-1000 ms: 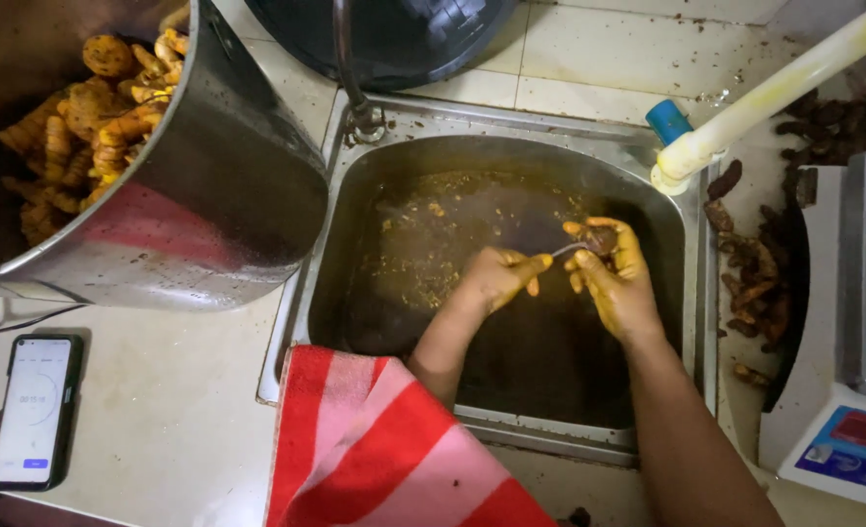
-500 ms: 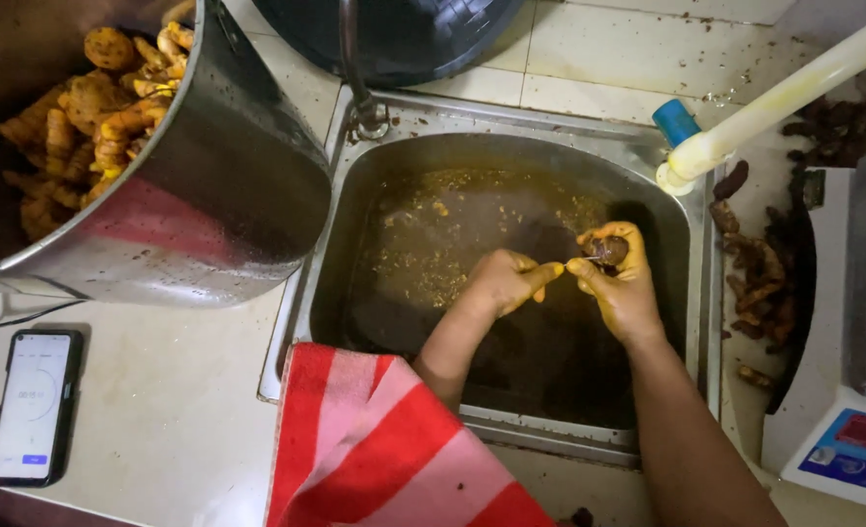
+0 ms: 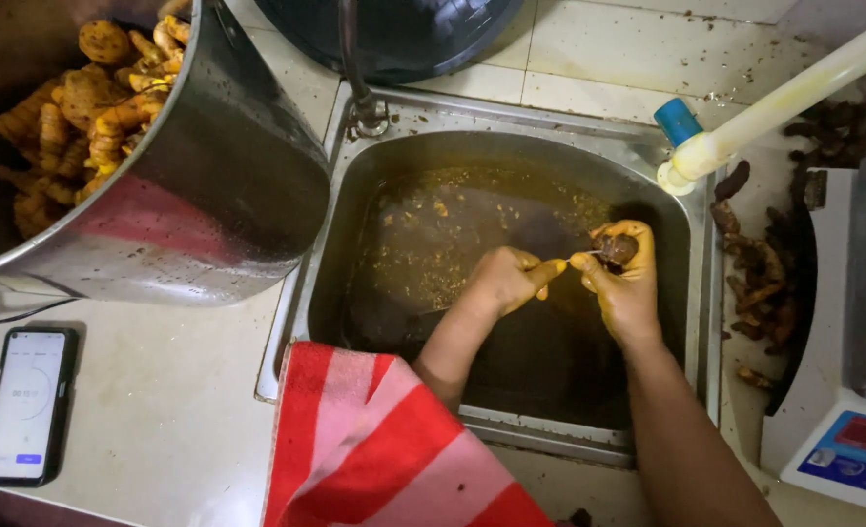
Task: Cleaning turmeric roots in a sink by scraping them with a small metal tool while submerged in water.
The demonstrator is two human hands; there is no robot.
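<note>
Both my hands are over a steel sink (image 3: 394,146) filled with brown water and floating peel scraps. My right hand (image 3: 628,288), stained yellow, grips a dark brown turmeric root (image 3: 617,248) near the sink's right wall. My left hand (image 3: 504,278) is closed around a small tool whose thin tip touches the root; the tool is mostly hidden in the fist. A red and pink striped sleeve (image 3: 384,439) covers my left arm.
A big steel pot (image 3: 218,195) with peeled orange roots (image 3: 91,98) leans at the left. A phone (image 3: 28,405) lies on the counter. Unpeeled dark roots (image 3: 755,283) sit right of the sink, beside a scale (image 3: 853,429). A white pipe (image 3: 784,98) crosses overhead.
Both hands have shifted slightly within the sink, and the right hand has turned the root while the left hand's tool stays against it. The view has drifted a little.
</note>
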